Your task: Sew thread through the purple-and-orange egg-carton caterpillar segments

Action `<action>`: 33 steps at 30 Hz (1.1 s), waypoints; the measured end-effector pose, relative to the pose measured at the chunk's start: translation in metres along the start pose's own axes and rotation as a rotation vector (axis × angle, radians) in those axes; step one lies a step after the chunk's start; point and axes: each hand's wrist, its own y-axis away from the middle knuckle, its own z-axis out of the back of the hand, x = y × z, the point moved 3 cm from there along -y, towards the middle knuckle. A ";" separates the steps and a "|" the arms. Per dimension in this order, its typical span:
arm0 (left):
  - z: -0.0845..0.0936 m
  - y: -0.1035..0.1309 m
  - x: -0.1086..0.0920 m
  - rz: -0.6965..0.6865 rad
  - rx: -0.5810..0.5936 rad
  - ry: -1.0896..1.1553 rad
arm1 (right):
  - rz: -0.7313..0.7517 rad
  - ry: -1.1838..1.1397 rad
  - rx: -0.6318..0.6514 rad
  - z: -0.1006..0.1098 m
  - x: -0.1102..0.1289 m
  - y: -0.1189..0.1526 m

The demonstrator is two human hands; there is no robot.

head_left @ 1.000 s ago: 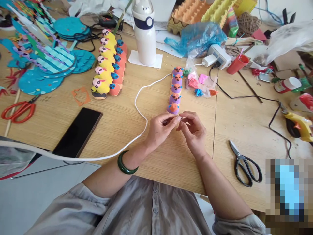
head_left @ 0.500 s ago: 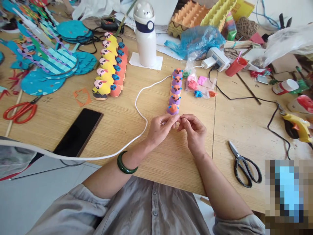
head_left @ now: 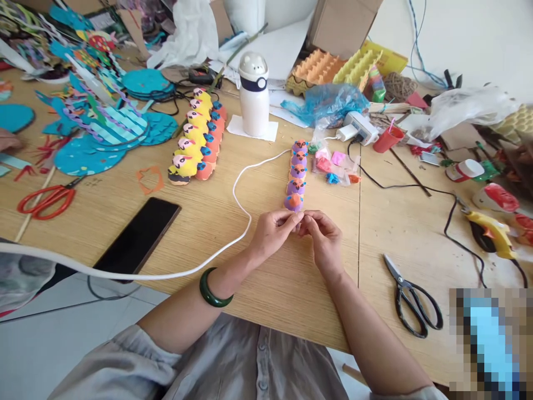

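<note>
My left hand [head_left: 275, 230] and my right hand [head_left: 327, 239] meet fingertip to fingertip, both pinched closed. Whatever they hold is too small to make out. Just beyond the fingertips lies a row of purple egg-carton bumps [head_left: 296, 173] with orange and blue pieces and dark marks on them. Its nearest bump [head_left: 293, 201] carries an orange piece and shows no dark marks. To the right of the row are small bags of coloured clay [head_left: 328, 161], pink, blue and orange among them.
Black-handled scissors [head_left: 410, 297] lie at right, red-handled scissors [head_left: 48, 200] at left. A phone [head_left: 139, 236] and a white cable [head_left: 208, 261] are beside my left arm. Yellow and orange carton rows [head_left: 191, 139] and a white bottle [head_left: 254, 105] stand farther back. A yellow glue gun [head_left: 491, 233] is at far right.
The view has tilted up, so the table things sit lower in it. My right hand has come slightly closer to my left, and the fingertips now touch.
</note>
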 end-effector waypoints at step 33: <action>0.010 -0.013 -0.004 -0.365 -0.036 -0.259 | 0.025 0.049 -0.028 0.017 -0.015 -0.018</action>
